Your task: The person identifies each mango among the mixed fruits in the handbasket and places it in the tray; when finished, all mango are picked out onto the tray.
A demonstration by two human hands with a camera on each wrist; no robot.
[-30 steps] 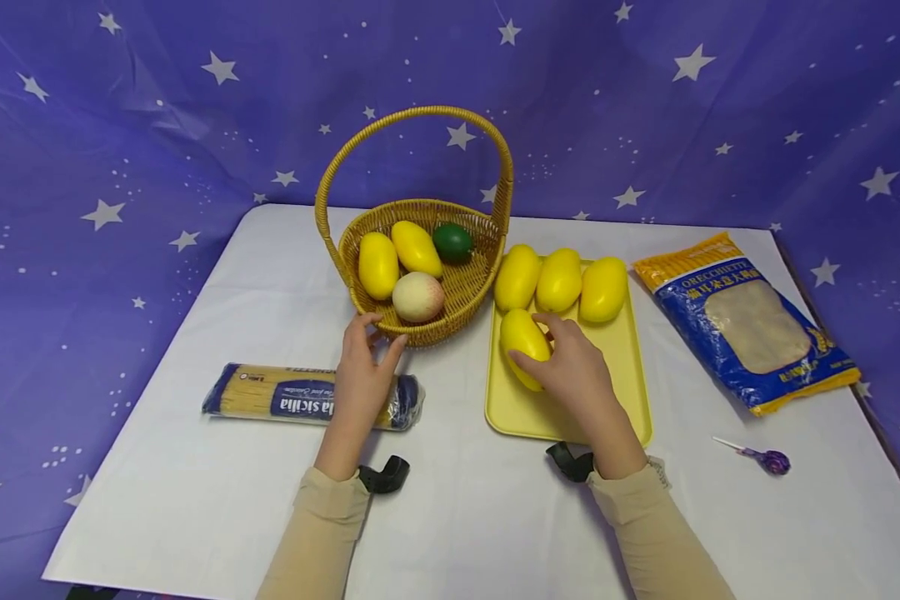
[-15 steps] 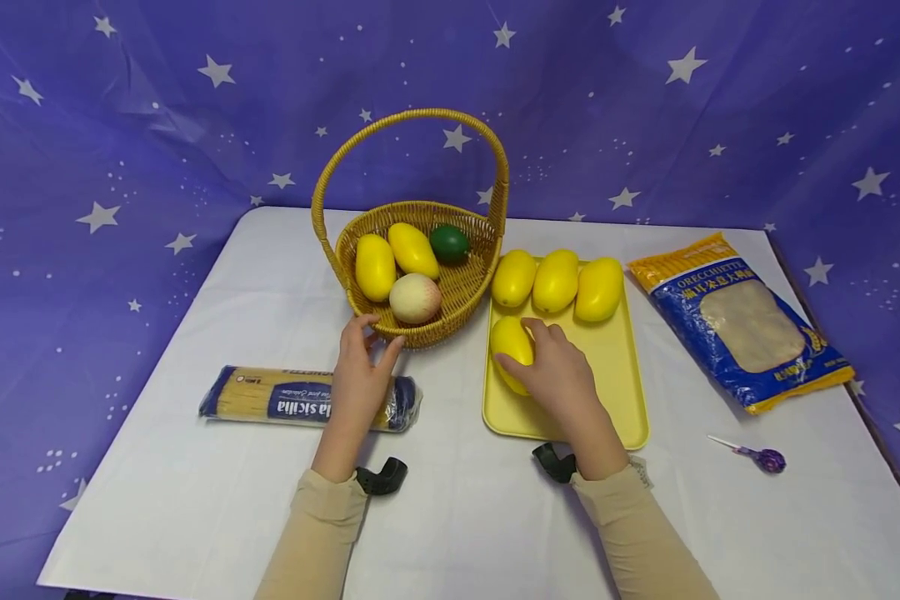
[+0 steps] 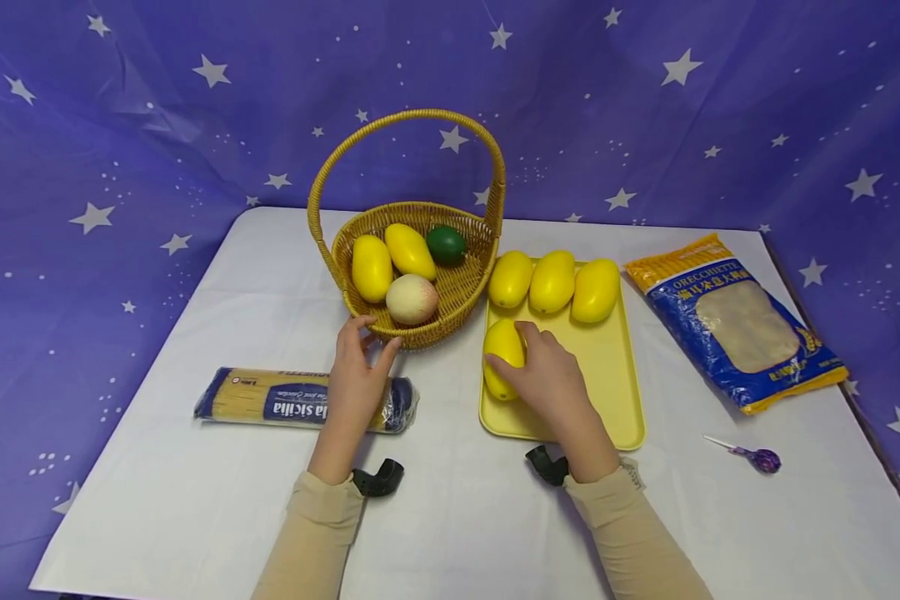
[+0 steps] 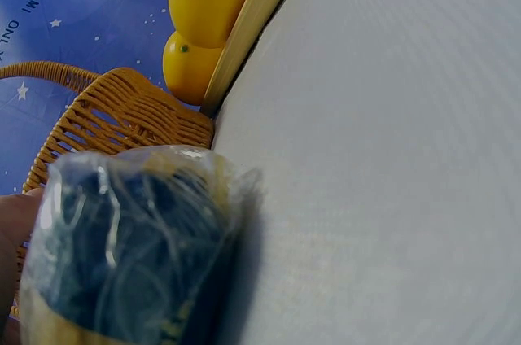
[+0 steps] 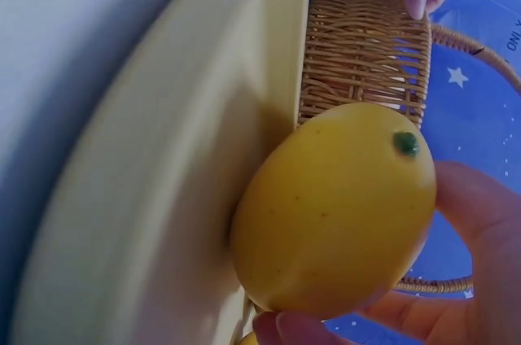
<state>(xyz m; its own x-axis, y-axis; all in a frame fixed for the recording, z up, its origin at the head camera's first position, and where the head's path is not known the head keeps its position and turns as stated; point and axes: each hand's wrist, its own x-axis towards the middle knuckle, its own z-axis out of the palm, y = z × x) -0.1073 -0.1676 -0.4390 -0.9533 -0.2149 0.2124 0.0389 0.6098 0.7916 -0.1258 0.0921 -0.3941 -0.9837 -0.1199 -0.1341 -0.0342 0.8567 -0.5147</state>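
Note:
My right hand (image 3: 551, 375) grips a yellow mango (image 3: 503, 358) at the left side of the yellow tray (image 3: 607, 392). In the right wrist view the mango (image 5: 342, 207), with a green stem end, lies between my thumb and fingers, close against the tray. My left hand (image 3: 356, 367) rests its spread fingertips at the front rim of the wicker basket (image 3: 457, 321). Inside the basket lie two mangoes (image 3: 372, 268), a dark green fruit (image 3: 446, 245) and a pale pinkish peach-like fruit (image 3: 412, 300). Three more mangoes (image 3: 552, 282) form a row across the tray's back.
A spaghetti pack (image 3: 292, 400) lies partly beneath my left hand and wrist. Right of the tray are a blue and yellow orecchiette bag (image 3: 742, 325) and a purple lollipop (image 3: 765, 460). The basket's tall handle (image 3: 412, 114) arches over it; a starry purple cloth (image 3: 645, 100) hangs behind.
My right hand has moved the mango left and slightly toward me, to the tray's left side. My left hand has stayed at the basket rim. The whole view has shifted slightly.

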